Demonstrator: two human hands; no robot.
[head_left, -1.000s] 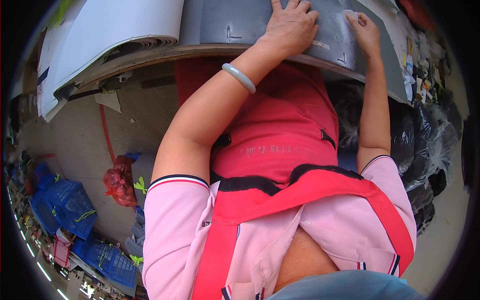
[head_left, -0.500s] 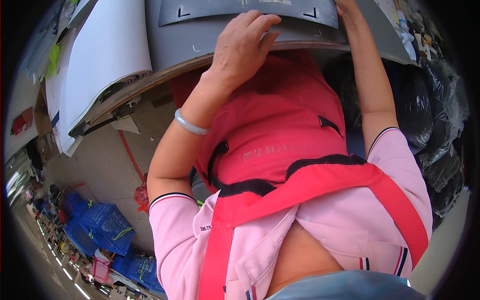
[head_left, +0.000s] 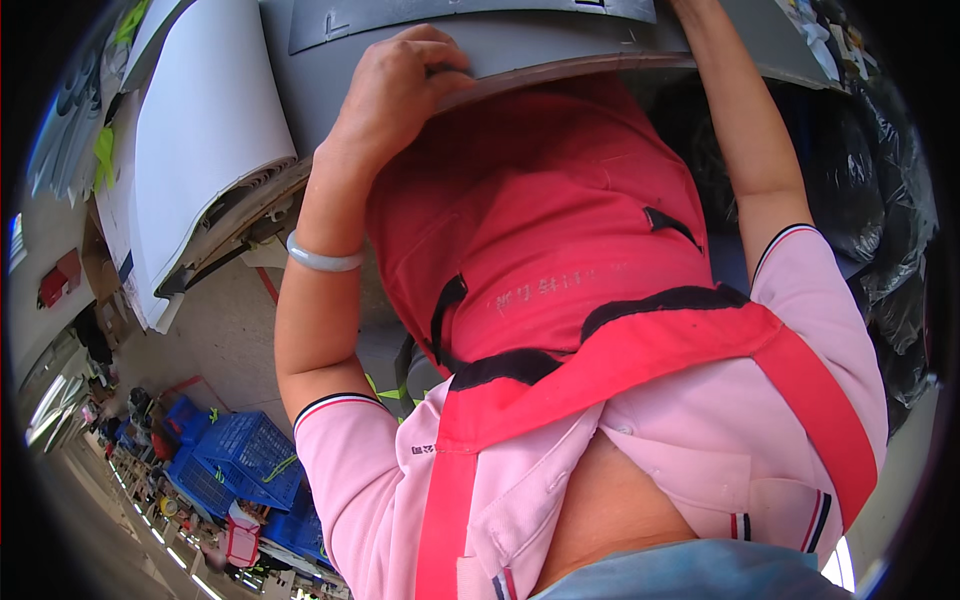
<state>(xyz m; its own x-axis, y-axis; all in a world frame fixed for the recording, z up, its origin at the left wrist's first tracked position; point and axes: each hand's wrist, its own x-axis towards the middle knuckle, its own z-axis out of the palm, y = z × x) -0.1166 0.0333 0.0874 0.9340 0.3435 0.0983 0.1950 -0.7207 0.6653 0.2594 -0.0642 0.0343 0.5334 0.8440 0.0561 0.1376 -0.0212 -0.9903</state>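
Note:
My left hand point(head_left: 395, 95), with a pale bangle point(head_left: 323, 255) on its forearm, is over the front edge of a grey work surface point(head_left: 560, 52). Its fingers are curled in toward the thumb; whether anything is between them is hidden. Just beyond it lies a dark grey sheet-like panel point(head_left: 440, 18) with small slots and corner marks, cut off by the upper rim. My right forearm point(head_left: 745, 110) reaches up past the panel's right end, and its hand is outside the picture.
A thick roll of white sheet material point(head_left: 215, 110) lies left on the surface. Black plastic-wrapped bundles point(head_left: 840, 190) stand at the right. Blue crates point(head_left: 250, 455) are on the floor at lower left. My red apron point(head_left: 540, 220) is close to the table edge.
My left hand has moved left and down, off the panel's near edge. The panel shows higher and farther left. My right hand has slipped out past the upper rim.

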